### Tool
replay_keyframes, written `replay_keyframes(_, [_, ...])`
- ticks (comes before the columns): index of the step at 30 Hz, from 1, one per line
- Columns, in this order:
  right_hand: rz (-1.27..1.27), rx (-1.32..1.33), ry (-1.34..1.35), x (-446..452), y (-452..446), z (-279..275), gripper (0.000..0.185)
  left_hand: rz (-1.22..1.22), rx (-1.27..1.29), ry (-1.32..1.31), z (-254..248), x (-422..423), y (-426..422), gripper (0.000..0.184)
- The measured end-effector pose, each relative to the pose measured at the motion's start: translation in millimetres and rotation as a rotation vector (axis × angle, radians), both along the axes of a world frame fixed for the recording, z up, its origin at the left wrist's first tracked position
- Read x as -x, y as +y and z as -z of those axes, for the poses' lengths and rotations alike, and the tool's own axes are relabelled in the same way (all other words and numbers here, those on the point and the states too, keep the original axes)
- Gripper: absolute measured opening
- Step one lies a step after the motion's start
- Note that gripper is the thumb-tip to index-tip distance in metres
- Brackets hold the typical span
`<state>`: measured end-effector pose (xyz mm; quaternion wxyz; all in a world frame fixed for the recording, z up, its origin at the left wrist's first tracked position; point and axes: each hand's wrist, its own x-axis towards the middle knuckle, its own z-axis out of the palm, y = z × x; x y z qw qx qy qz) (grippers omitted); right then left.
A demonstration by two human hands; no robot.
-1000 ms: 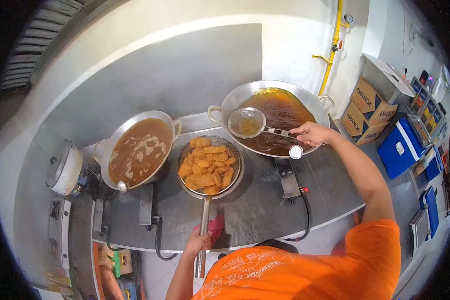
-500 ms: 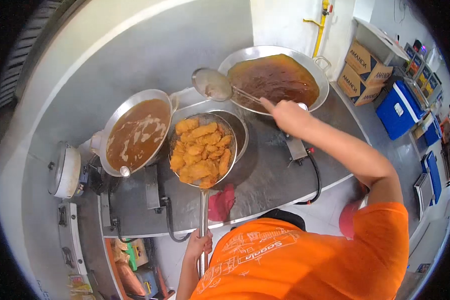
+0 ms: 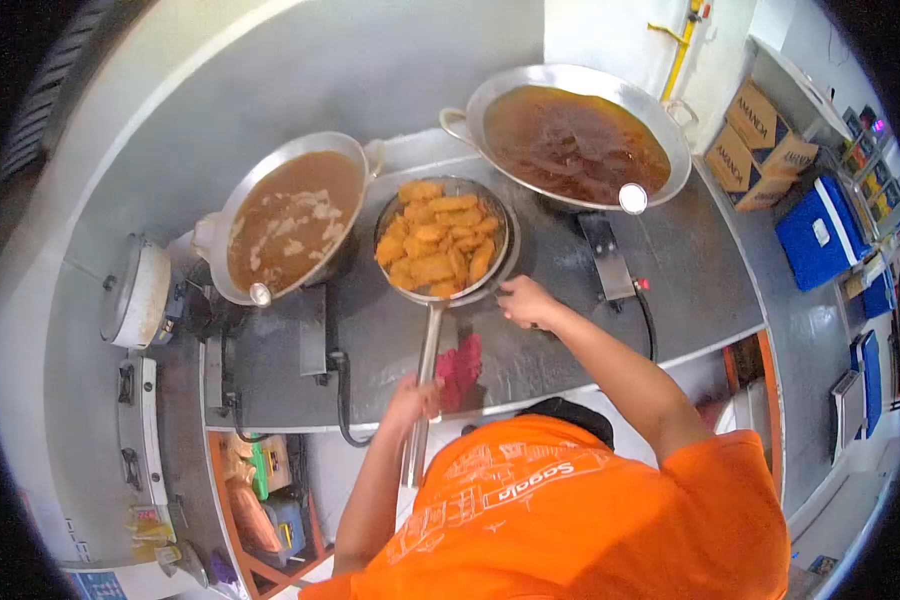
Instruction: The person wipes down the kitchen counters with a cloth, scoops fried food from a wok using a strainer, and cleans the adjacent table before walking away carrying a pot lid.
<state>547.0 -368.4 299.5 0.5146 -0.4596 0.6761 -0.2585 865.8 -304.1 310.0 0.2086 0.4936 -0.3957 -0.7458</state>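
Observation:
My left hand is closed round the long metal handle of a strainer. The basket is heaped with golden-brown fried pieces, which look like breaded chicken. It rests over a metal pot, mostly hidden beneath. Close to that pot's lower right edge is my right hand, its fingers curled; what they hold, if anything, is hidden. A pink cloth lies on the metal counter below the basket, just right of the handle.
A wok of brown oil with pale foam stands on the left, and a larger wok of dark oil on the right. Burner hoses hang at the counter's front edge. Cardboard boxes and a blue cooler stand further right.
My right hand has come down from the right wok to beside the pot; the round skimmer it held is out of sight. The strainer appears higher and further right in view, still in my left hand.

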Motion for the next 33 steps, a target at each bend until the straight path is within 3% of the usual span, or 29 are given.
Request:
replay_keyframes(3, [0.088,-0.043,-0.128,-16,-6,8,0.03,0.001,-0.136,0.008,-29,20,-29,0.032])
replay_keyframes(5, [0.163,-0.057,-0.282,-16,-17,2,0.02,0.005,-0.134,0.008,-27,32,-46,0.032])
replay_keyframes(7, [0.158,-0.076,-0.305,-23,-33,-2,0.024,0.004,-0.138,0.008,-19,41,-61,0.033])
replay_keyframes(10, [0.269,-0.228,-1.134,-20,-62,20,0.041,-0.026,-0.077,0.033,-5,56,-101,0.033])
replay_keyframes(13, [0.396,-0.327,-1.272,-27,-31,24,0.028,-0.08,-0.171,0.137,6,61,-143,0.028])
replay_keyframes(14, [0.302,-0.206,-0.861,-41,-26,74,0.035,-0.081,-0.197,0.183,6,66,-156,0.027])
replay_keyframes(15, [0.054,0.114,-0.598,-55,-24,176,0.043,-0.082,-0.225,0.227,8,71,-167,0.026])
replay_keyframes(16, [-0.156,0.078,-0.003,-78,6,104,0.068,-0.068,-0.242,0.248,13,75,-180,0.027])
replay_keyframes(18, [-0.115,0.257,0.573,-145,57,97,0.086,-0.079,-0.239,0.255,22,85,-200,0.025])
replay_keyframes(19, [-0.201,0.055,0.487,-164,67,73,0.107,-0.084,-0.238,0.258,28,89,-206,0.023])
replay_keyframes(21, [-0.083,0.214,0.658,-207,77,121,0.11,-0.164,-0.311,0.363,26,97,-203,0.024])
replay_keyframes(23, [-0.105,0.28,0.779,-206,62,137,0.103,-0.253,-0.388,0.467,8,101,-185,0.027])
replay_keyframes(25, [-0.067,0.347,0.943,-206,28,149,0.098,-0.304,-0.2,0.257,-15,97,-149,0.034])
replay_keyframes(27, [0.076,0.425,1.145,-211,-29,182,0.094,-0.562,0.185,0.191,40,68,-116,0.034])
replay_keyframes(28, [0.2,0.628,0.726,-207,-51,190,0.094,-0.627,0.158,0.206,36,49,-90,0.033])
replay_keyframes(29, [0.153,0.35,0.806,-210,-84,157,0.098,-0.691,0.136,0.221,21,29,-60,0.032])
replay_keyframes(30, [0.222,0.446,0.783,-209,-114,139,0.102,-0.737,0.042,0.199,13,6,-35,0.03])
replay_keyframes(31, [0.28,0.426,0.751,-213,-148,141,0.105,-0.715,0.123,0.084,18,-18,-10,0.028])
replay_keyframes(32, [0.259,0.423,0.604,-218,-186,162,0.105,-0.756,0.09,0.071,16,-37,15,0.038])
replay_keyframes(33, [0.235,0.407,0.635,-222,-212,147,0.104,-0.771,0.059,0.015,20,-58,39,0.041])
